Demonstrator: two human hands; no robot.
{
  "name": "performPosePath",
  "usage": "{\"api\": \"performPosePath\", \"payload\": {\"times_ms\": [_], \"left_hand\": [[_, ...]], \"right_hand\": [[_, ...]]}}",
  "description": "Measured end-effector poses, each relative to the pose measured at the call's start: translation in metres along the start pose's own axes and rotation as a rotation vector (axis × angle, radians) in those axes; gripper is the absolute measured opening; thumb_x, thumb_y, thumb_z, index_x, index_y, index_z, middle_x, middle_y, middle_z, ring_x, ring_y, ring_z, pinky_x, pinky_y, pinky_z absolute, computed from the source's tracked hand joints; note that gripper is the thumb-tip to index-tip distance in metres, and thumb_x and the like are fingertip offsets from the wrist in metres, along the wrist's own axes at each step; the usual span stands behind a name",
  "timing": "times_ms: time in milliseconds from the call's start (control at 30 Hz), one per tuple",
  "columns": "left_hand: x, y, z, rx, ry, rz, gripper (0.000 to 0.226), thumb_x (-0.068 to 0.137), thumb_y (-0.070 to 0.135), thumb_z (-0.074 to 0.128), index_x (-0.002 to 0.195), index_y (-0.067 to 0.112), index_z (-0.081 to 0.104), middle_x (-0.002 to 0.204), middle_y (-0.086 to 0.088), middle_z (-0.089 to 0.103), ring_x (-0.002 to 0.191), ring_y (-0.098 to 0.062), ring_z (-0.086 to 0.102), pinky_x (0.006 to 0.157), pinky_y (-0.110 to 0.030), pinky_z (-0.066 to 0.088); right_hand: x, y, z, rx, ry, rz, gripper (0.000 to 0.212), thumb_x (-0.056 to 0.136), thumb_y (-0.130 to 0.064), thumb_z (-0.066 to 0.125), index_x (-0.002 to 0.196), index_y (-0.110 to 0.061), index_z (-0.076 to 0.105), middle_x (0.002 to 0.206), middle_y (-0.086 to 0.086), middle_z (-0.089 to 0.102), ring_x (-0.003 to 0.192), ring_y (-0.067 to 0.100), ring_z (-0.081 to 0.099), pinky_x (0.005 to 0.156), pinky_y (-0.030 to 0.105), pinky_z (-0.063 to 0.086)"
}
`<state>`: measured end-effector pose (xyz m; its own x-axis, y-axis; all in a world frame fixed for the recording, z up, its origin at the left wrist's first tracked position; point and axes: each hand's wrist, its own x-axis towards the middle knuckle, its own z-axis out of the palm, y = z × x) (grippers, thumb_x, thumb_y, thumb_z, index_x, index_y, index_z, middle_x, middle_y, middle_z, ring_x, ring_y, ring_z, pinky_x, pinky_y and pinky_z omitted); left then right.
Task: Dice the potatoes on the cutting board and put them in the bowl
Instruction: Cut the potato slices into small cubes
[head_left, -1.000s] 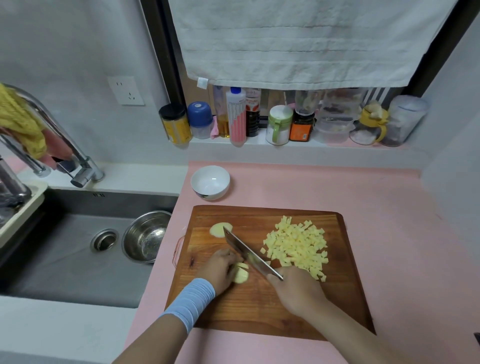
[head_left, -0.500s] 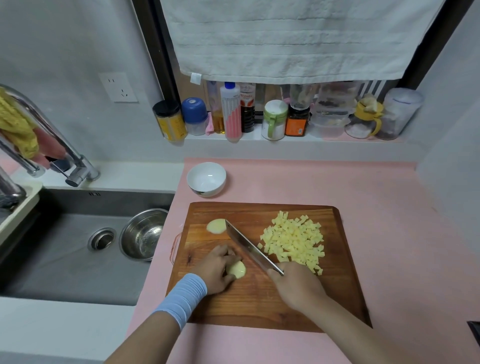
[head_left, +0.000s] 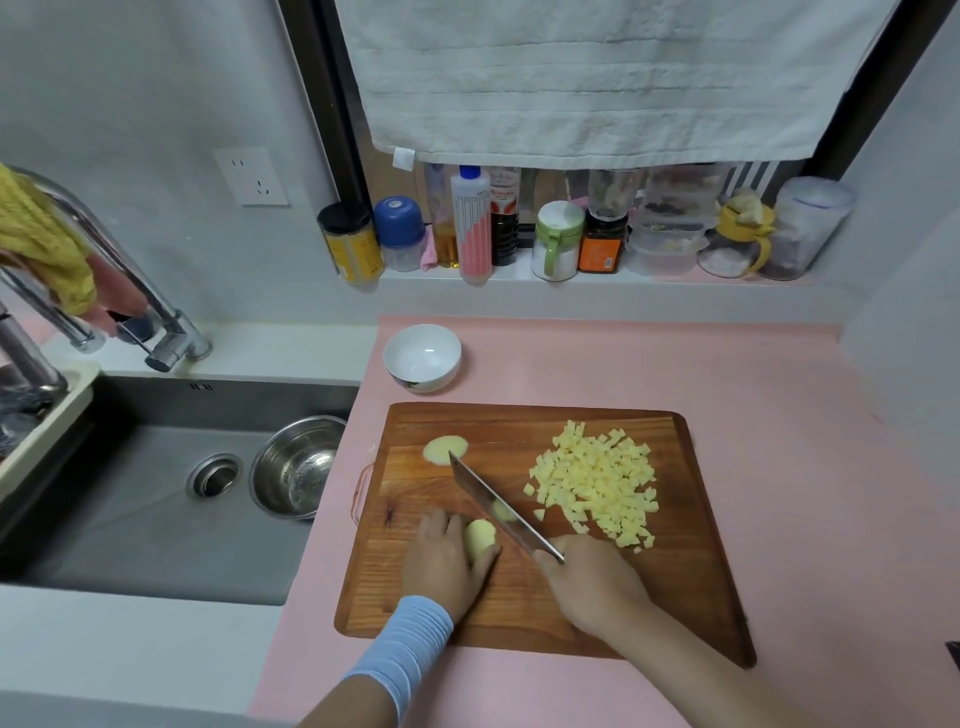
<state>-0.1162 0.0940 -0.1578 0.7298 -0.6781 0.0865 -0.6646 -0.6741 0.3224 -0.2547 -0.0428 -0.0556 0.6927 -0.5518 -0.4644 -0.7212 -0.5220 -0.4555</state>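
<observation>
A wooden cutting board (head_left: 691, 587) lies on the pink counter. My left hand (head_left: 441, 561) holds a pale potato piece (head_left: 480, 536) down near the board's front left. My right hand (head_left: 592, 582) grips the handle of a cleaver (head_left: 493, 504), whose blade slants across the board just right of that piece. A thin potato slice (head_left: 503, 512) shows at the blade's right side. Another potato slice (head_left: 442, 448) lies by the blade tip. A heap of diced potato (head_left: 597, 480) covers the board's right half. The white bowl (head_left: 422, 357) stands empty behind the board.
A sink (head_left: 130, 493) with a steel bowl (head_left: 296, 465) lies left of the counter, a tap (head_left: 156, 332) behind it. Jars and bottles (head_left: 556, 239) line the window ledge under a hanging white towel (head_left: 597, 78). Bare pink counter (head_left: 805, 467) extends to the right.
The cleaver's edge has shifted slightly along the held potato piece, and a slice now lies at the blade's right. Both hands stay at the same spot on the board.
</observation>
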Motion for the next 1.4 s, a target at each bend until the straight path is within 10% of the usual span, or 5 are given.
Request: {"api": "performPosePath", "payload": {"times_ms": [267,900,1400], "left_hand": [[-0.003,-0.039,0.003,-0.198,0.053,0.543,0.009,0.094,0.02,0.059,0.097,0.013,0.065,0.101,0.001,0.057,0.089,-0.019,0.054,0.074,-0.034,0.052],[0.009,-0.029,0.011,-0.333,0.113,0.566,0.018,0.086,0.013,0.066,0.102,0.011,0.074,0.111,0.002,0.068,0.099,-0.021,0.063,0.089,-0.03,0.053],[0.005,-0.025,0.013,-0.325,0.139,0.513,0.007,0.085,0.013,0.07,0.079,0.014,0.065,0.085,0.003,0.057,0.078,-0.02,0.055,0.065,-0.032,0.051]], "right_hand": [[-0.005,-0.004,0.004,0.009,-0.017,-0.034,0.035,0.105,-0.041,0.046,0.071,-0.033,0.055,0.062,-0.009,0.057,0.057,0.006,0.054,0.052,0.025,0.038],[-0.026,-0.021,0.034,-0.149,0.177,-0.095,0.035,0.106,-0.041,0.038,0.135,-0.039,0.058,0.1,-0.006,0.074,0.091,0.015,0.069,0.069,0.027,0.044],[-0.004,-0.024,0.024,0.028,-0.008,0.085,0.039,0.104,-0.038,0.047,0.068,-0.026,0.054,0.071,-0.008,0.062,0.069,0.014,0.061,0.059,0.029,0.041]]}}
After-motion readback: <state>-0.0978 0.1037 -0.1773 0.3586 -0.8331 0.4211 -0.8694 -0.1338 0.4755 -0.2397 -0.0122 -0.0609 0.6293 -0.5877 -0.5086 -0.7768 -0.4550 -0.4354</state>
